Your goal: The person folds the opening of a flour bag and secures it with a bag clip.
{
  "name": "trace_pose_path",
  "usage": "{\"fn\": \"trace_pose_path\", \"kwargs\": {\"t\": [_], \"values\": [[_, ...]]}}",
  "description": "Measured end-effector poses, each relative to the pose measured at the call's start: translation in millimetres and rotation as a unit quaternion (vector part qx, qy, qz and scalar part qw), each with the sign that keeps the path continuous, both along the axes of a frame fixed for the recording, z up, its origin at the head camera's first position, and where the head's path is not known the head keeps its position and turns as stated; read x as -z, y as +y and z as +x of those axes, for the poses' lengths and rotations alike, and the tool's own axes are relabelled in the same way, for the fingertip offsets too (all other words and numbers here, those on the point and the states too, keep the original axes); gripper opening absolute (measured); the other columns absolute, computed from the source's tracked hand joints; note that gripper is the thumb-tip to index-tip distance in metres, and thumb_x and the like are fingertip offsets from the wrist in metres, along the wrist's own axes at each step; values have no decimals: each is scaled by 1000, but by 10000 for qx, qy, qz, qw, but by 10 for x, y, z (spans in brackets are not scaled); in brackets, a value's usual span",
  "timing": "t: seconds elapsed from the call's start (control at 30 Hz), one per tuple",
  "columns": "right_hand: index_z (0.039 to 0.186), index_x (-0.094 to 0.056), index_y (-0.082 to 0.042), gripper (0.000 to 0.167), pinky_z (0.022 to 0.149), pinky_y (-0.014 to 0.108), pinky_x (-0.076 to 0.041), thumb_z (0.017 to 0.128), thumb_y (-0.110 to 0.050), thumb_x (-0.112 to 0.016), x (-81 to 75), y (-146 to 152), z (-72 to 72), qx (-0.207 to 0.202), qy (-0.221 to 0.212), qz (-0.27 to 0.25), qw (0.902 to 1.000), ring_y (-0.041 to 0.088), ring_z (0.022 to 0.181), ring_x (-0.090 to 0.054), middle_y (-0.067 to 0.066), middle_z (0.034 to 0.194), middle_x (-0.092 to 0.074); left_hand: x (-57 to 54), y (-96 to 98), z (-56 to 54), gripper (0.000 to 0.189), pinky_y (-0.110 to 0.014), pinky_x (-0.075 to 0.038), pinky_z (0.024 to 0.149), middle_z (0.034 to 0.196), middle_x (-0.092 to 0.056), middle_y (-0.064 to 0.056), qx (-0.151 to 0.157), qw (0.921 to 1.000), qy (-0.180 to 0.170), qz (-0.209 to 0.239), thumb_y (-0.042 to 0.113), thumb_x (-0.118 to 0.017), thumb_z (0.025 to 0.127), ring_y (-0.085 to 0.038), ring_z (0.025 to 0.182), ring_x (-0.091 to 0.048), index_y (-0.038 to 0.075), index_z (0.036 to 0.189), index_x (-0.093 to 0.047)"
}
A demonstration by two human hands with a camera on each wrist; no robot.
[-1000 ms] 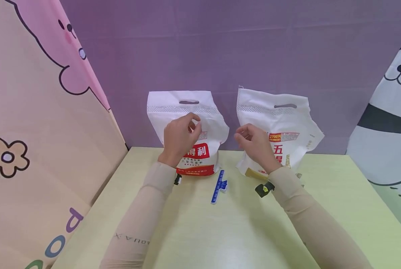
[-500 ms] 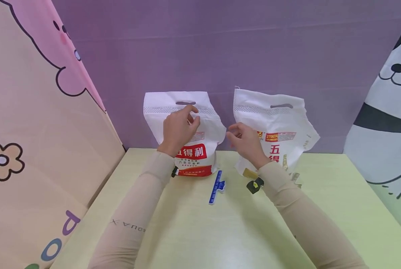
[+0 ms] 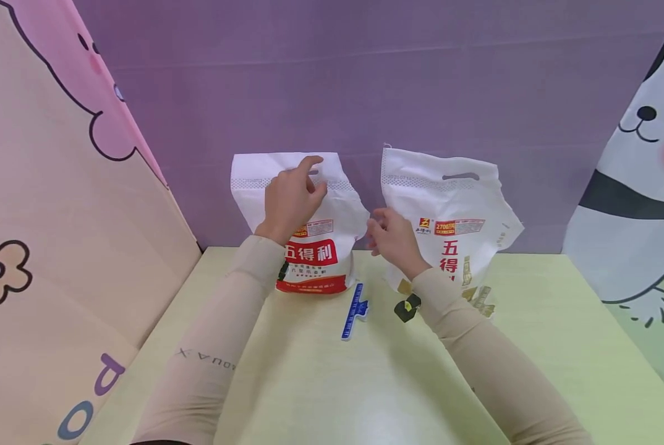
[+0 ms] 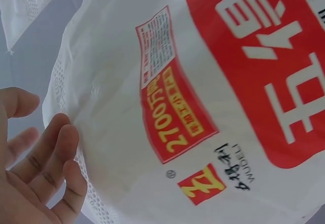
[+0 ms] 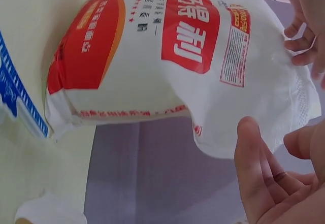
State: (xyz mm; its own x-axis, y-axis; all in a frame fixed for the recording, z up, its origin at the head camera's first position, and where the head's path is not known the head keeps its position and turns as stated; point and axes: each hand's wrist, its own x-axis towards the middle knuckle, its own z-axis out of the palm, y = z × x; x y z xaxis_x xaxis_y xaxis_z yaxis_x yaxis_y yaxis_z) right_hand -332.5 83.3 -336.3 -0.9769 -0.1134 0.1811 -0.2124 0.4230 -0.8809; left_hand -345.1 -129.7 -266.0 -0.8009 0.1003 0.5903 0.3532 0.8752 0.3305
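In the left wrist view alone, the bag (image 4: 190,94) reads "WUDELI".

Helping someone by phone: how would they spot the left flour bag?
On the table, before the purple backdrop, find the blue ruler clip. The left flour bag stands nearest it. Its large characters are white on red; those on the right bag are red on white.

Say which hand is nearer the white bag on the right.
Right. In the head view, the right hand overlaps the left edge of that white bag; the left hand is in front of the other bag, farther away.
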Motion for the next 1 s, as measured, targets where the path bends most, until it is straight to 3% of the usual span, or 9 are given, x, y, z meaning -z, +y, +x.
{"fn": "trace_pose_path", "kwargs": {"t": [0.23, 0.57, 1.0], "values": [[152, -40, -2, 49, 67, 27, -61, 108, -21, -49, -2, -113, -23, 35, -429, -487, 9979, 20, 74, -68, 17, 104, -69, -84, 6, -39, 56, -34, -57, 63, 84, -69, -5, -60, 9995, -299, 39, 37, -60, 99, -21, 66, -60, 27, 152, -47], [155, -35, -4, 51, 65, 28, -61, 109, -20, -47, 46, -192, -111, -12, -747, -1190, 9901, 16, 67, -70, 18, 100, -69, -191, 47, -104, 59, -34, -56, 62, 80, -67, -5, -28, 9979, -642, 18, 38, -61, 98, -22, 64, -60, 27, 154, -45], [142, -47, -5, 40, 70, 28, -62, 110, -28, -45, 130, -240, -166, 86, -887, -1875, 9782, 17, 71, -70, 15, 99, -70, -281, 79, -193, 65, -39, -58, 66, 93, -74, -10, -75, 9948, -1013, -92, 37, -62, 97, -26, 73, -65, 23, 157, -41]]}}
